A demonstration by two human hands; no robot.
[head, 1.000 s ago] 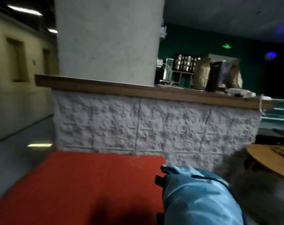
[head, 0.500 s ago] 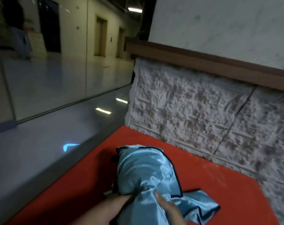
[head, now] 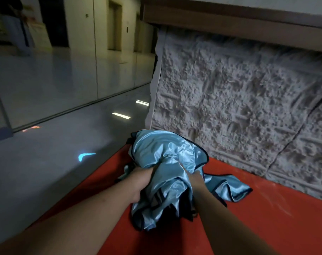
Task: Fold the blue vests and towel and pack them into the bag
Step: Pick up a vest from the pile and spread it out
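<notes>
Both hands — left hand (head: 141, 178), right hand (head: 196, 181) — gripping bunched blue vests (head: 167, 162), red mat (head: 257, 218)

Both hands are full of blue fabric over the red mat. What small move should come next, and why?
Probably lower the bunched blue vests onto the red mat and spread them flat. The left hand and right hand grip them as a crumpled wad, one edge already trailing on the mat, and nothing is folded yet. No bag or towel shows.
</notes>
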